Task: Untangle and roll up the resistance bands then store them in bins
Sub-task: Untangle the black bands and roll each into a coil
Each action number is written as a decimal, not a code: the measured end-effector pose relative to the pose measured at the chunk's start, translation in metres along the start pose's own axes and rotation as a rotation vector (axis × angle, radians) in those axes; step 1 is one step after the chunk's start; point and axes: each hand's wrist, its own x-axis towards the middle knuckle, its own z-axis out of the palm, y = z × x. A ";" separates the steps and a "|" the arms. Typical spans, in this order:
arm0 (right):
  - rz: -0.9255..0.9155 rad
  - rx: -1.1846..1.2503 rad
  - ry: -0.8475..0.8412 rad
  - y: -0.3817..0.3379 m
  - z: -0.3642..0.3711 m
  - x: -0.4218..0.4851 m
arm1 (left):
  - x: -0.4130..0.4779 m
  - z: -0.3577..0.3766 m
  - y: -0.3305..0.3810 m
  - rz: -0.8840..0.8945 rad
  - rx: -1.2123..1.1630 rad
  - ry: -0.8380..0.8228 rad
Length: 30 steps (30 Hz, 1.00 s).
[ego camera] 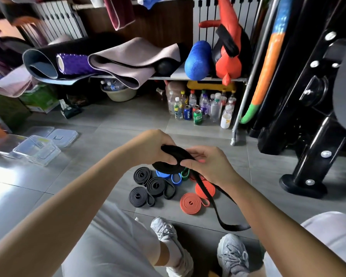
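A: Grey tiled floor (118, 124), gym corner. Item in hand?
B: Black flat rubber resistance band (164, 166), half-coiled, held above the floor. Left-hand grip (152, 146) curled round the coil; right-hand grip (208, 160) pinching the strap just beside it.
A: Loose tail (213, 204)?
B: Hanging from the right-hand grip, long axis slanting down toward the right knee. Probably fed in from the right. Clear plastic bins (38, 150) well apart, left.

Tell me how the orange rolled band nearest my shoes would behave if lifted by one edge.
It would probably unroll: the orange rolled band is a loose flat coil with a free loop sticking out, no tie visible. Likely floppy too, since the tail of the black band droops limply. Lying flat, it should not roll away.
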 end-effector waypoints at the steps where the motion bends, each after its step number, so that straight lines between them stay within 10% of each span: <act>1: 0.002 0.037 0.001 0.001 -0.004 -0.001 | 0.000 0.001 0.000 0.002 -0.075 0.020; 17: -0.082 0.401 0.106 0.003 -0.028 -0.012 | -0.010 0.050 0.004 -0.012 -1.520 0.130; 20: -0.058 0.304 0.108 0.007 -0.028 -0.011 | -0.010 0.047 0.008 -0.021 -1.294 0.132; 27: 0.005 0.039 0.021 0.013 -0.016 -0.015 | -0.010 0.048 0.029 0.165 0.200 0.134; 30: -0.010 -0.124 0.079 0.013 -0.018 -0.017 | -0.009 0.065 0.030 0.152 0.314 0.195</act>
